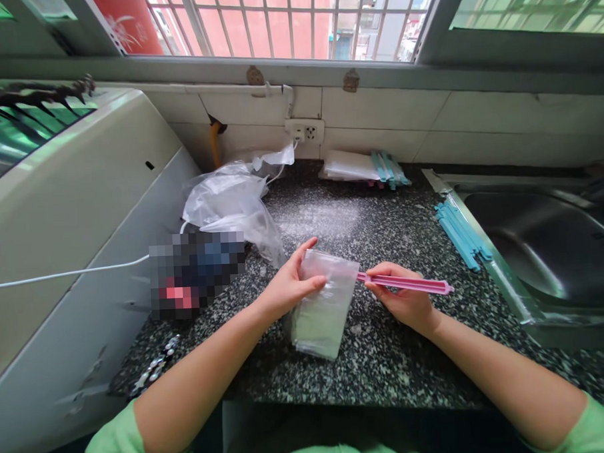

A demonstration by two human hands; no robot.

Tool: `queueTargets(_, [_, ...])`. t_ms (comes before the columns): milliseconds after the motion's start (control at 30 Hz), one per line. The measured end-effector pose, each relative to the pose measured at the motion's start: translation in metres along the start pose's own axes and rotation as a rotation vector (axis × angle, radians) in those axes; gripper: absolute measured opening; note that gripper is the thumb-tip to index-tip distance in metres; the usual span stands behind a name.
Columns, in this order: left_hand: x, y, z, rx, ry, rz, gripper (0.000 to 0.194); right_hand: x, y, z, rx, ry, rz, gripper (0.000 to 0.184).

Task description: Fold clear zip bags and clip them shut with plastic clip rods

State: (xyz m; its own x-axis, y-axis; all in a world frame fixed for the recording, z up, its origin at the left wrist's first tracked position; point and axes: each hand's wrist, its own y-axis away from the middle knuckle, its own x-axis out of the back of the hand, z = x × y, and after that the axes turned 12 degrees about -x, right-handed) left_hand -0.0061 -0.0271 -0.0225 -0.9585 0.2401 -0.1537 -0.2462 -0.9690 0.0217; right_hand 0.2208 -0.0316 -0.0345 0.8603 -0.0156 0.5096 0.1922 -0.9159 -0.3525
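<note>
My left hand grips the top of a small clear plastic bag holding a pale greenish content, held above the dark speckled countertop. My right hand pinches a pink sealing clip stick, whose left end touches the bag's top edge. Both hands are closed on what they hold.
A crumpled clear plastic bag lies at the back left beside a white appliance. A stack of bags with teal clips sits by the wall. More teal clip sticks lie along the steel sink's rim. A white cable crosses the appliance.
</note>
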Motion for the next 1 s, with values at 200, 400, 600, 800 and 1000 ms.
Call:
queueTargets(200, [-0.004,0.001,0.003,0.045,0.127,0.087,0.11,0.0,0.0,0.0,0.002,-0.06,0.034,0.004])
queueTargets(400, [-0.005,0.001,0.004,0.106,0.277,0.12,0.116,0.0,0.004,-0.002,0.029,-0.088,0.036,0.004])
queueTargets(600, [-0.011,0.003,-0.001,0.17,0.353,0.011,0.083,-0.001,0.004,-0.005,0.037,-0.055,-0.003,0.007])
queueTargets(800, [-0.012,0.002,-0.01,0.179,0.32,0.052,0.041,-0.002,0.004,-0.003,0.022,-0.026,-0.019,0.007])
queueTargets(1000, [-0.011,0.0,-0.008,0.199,0.338,0.04,0.037,-0.003,0.003,0.001,-0.014,-0.011,-0.029,0.007])
